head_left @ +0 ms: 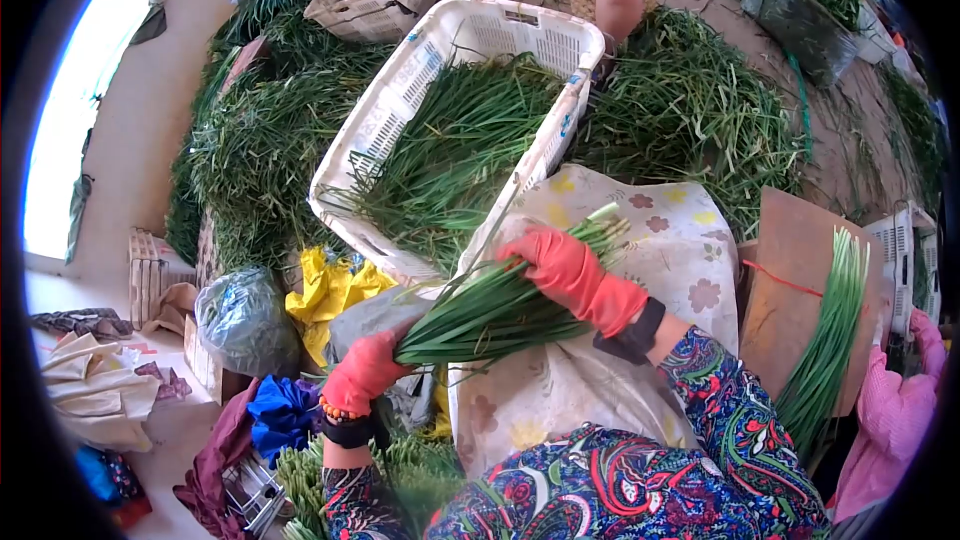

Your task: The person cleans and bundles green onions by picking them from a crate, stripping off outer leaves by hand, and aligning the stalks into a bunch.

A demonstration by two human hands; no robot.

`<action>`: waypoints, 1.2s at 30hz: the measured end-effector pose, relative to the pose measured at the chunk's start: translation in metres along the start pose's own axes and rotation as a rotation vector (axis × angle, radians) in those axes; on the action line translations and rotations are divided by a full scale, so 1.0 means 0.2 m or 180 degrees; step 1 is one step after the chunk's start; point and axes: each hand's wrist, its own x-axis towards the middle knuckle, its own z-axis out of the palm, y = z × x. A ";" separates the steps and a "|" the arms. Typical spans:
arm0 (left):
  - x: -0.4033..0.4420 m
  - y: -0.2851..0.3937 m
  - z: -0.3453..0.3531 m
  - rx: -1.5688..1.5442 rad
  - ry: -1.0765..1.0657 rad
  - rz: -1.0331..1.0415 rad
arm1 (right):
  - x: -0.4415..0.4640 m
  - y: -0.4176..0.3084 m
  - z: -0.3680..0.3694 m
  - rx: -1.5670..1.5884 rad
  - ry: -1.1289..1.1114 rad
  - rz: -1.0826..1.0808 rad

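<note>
- Biggest thing we've got here is the greenery on the floor: a left heap (265, 130) beyond the crate's left edge, and a right heap (690, 100) beyond its right edge.
- Between them we're looking at the white crate (385, 125), with loose leaves (465, 140) spread inside, right up to the near end.
- Over our lap, and up against the crate's right edge, we have a flowered cloth (690, 230).
- Off to the right, a brown board (790, 250); on it we spot a loose bunch (825, 330) running from near the upper right corner down past the lower edge.
- Now the bundle (490, 325): we have it slanting over the cloth by the crate's near corner, pale stems up to the right; whether it brushes that corner, we can't quite tell.
- Our right hand (575, 270), red-gloved, is wrapped round the bundle near the stem ends.
- And our left hand (367, 372), gloved to match, is gripping the leafy end.
</note>
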 end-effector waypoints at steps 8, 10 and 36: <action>0.02 -0.07 0.01 0.0014 -0.0202 0.0075 | 0.09 0.15 -0.38 0.2609 0.2283 0.1440; 0.02 -0.12 0.04 0.0000 -0.0114 0.0071 | 0.05 0.23 -0.54 0.2483 0.2477 0.1728; -0.05 -0.33 0.24 -0.0958 0.0125 -0.0353 | -0.02 0.48 -0.44 0.1083 0.0670 0.1115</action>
